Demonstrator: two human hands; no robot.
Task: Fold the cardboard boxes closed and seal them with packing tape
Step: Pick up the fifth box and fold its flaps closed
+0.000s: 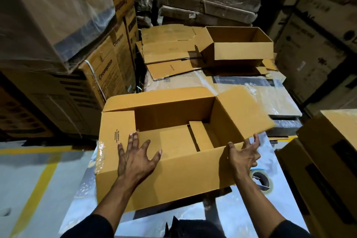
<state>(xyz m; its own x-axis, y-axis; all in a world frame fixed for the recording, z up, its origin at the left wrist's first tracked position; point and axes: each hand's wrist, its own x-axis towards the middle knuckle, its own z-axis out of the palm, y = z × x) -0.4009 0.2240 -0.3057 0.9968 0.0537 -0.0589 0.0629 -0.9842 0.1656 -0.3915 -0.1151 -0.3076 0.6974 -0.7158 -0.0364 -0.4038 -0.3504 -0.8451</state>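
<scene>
Grip: my left hand (136, 157) lies spread, fingers straight, flat on the near wall of the open cardboard box (173, 172), fingertips reaching the rim beside the left end flap (116, 131). My right hand (244, 155) is wide and relaxed, palm up, at the box's near right corner just under the right end flap (245, 114); it clasps nothing, and I cannot tell whether it touches the card.

Position: the box sits directly ahead on a plastic-wrapped surface (235, 210), long axis running left to right across me, one hand at each end. The right flap stands out and up, the left flap lies inward, the far long flap (154, 94) stands back. I judge the right flap goes down next; the right hand is nearer.

Count: open boxes, two, the second (239, 48) farther back. Flattened cartons (170, 54), a stack, number unclear. Tape roll (260, 179), one, just beside the right wrist, partly hidden.
</scene>
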